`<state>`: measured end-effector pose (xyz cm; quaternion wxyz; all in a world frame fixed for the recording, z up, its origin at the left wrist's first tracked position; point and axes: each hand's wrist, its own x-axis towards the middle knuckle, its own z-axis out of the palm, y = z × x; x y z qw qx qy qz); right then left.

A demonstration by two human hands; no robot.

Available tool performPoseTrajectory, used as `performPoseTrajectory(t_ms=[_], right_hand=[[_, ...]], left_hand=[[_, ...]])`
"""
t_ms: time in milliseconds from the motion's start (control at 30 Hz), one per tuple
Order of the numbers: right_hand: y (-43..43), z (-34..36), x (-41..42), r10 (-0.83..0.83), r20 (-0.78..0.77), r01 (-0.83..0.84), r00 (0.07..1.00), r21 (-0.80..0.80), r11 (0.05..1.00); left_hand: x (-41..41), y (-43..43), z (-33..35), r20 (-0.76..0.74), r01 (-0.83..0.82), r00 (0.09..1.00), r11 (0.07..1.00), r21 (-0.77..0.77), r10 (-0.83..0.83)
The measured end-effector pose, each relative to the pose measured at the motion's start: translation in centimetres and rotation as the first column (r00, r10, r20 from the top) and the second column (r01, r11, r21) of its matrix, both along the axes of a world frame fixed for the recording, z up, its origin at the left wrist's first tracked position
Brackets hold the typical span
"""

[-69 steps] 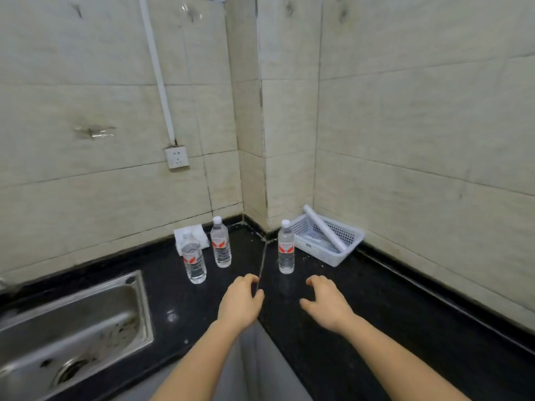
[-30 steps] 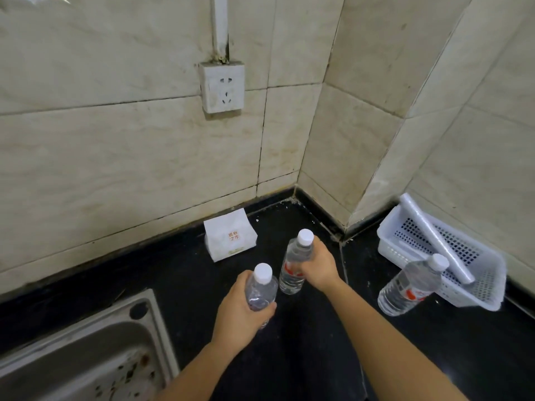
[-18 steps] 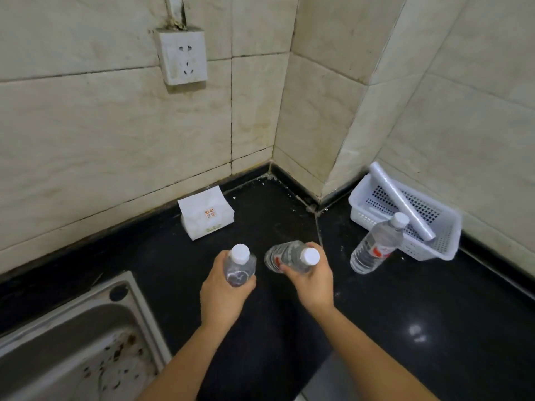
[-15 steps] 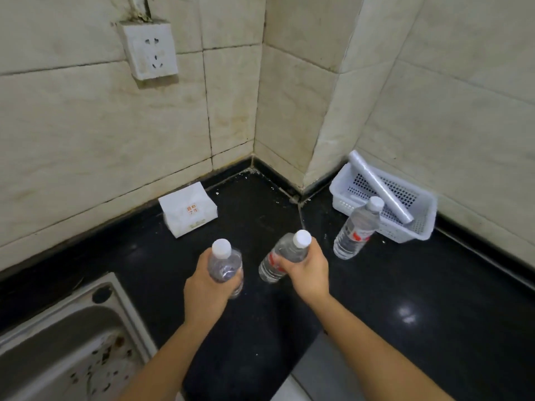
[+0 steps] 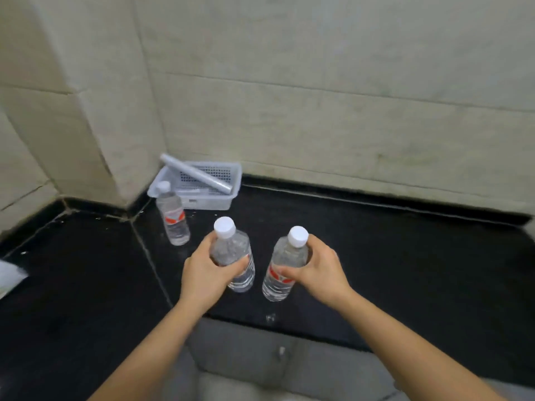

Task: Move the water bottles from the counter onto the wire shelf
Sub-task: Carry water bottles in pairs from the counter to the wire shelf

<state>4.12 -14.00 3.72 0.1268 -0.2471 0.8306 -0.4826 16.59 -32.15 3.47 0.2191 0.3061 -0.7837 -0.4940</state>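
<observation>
My left hand (image 5: 204, 273) grips a clear water bottle (image 5: 236, 256) with a white cap, held above the black counter (image 5: 405, 256). My right hand (image 5: 318, 269) grips a second clear bottle (image 5: 282, 273) with a red and white label, just right of the first. Both are lifted and roughly upright. A third water bottle (image 5: 172, 218) stands alone on the counter near the corner, in front of a white basket. No wire shelf is in view.
A white perforated plastic basket (image 5: 208, 195) with a grey roll (image 5: 195, 175) lying across it sits against the tiled wall. A white packet (image 5: 10, 274) shows at the left edge. The counter's front edge and a grey cabinet (image 5: 260, 351) lie below my hands.
The view has swung right: the socket and sink have left the frame. Both hands carry their bottles rightward, and the right-hand bottle has gone from tilted to nearly upright.
</observation>
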Motion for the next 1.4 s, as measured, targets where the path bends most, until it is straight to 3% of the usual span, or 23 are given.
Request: performPoseTrajectory(t_ms=[233, 533, 833, 1067, 1400], right_hand=[[25.7, 3.2, -5.4, -0.338, -0.070, 0.334, 0.939, -0.061, 0.941], [50.3, 6.4, -9.4, -0.707, -0.141, 0.699, 0.693, -0.106, 0.707], [65.0, 10.4, -16.8, -0.790, -0.182, 0.774, 0.585, -0.167, 0.611], [73.1, 15.0, -23.6, -0.806, -0.243, 0.789, 0.540, -0.188, 0.585], [84.5, 18.3, -34.0, -0.785, -0.206, 0.754, 0.585, -0.217, 0.619]], left_hand=[[-11.8, 22.9, 2.8, -0.110, 0.401, 0.912, 0.915, 0.047, -0.395], [-23.1, 45.5, 6.3, -0.126, 0.735, 0.674, 0.677, 0.027, -0.727], [-34.3, 61.3, 8.9, -0.156, 0.847, 0.514, 0.528, -0.065, -0.844], [-41.9, 70.3, 12.7, -0.219, 0.862, 0.464, 0.495, -0.114, -0.858], [-51.4, 80.3, 16.1, -0.285, 0.834, 0.477, 0.530, -0.151, -0.832]])
